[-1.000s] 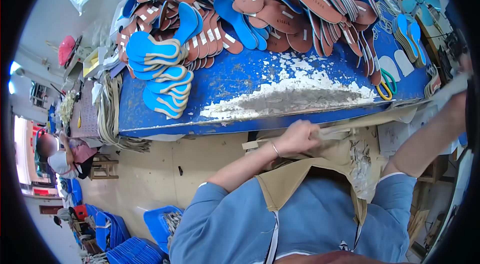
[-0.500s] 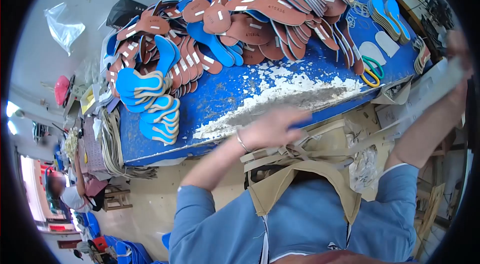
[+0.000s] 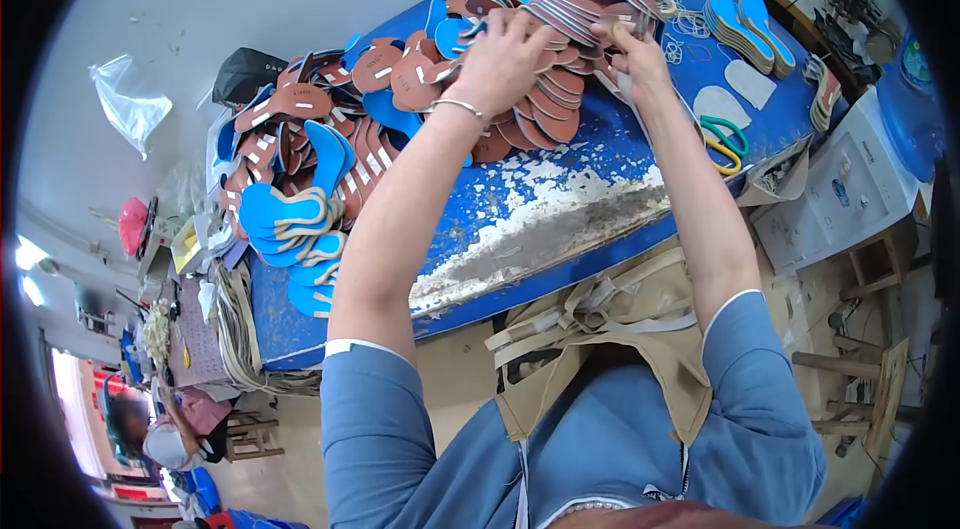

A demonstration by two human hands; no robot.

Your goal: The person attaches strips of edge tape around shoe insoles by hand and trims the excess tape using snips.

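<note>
Up on the blue table (image 3: pixel 520 209), both hands are on a big pile of shoe insoles (image 3: pixel 545 79). Each insole is flat and foot-shaped, brown on one side and bright blue on the other, with a small white sticker. Too many overlap to count. The left hand (image 3: pixel 505 54) lies on top with fingers bent and pressed onto the pile. The right hand (image 3: pixel 632 47) pinches the edge of one insole. One pair of scissors (image 3: pixel 722 139), green and yellow, lies just beside the pile.

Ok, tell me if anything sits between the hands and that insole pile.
Nothing visible does. The left hand already rests on the fanned brown insoles, and the right hand is at the pile's far edge.
</note>
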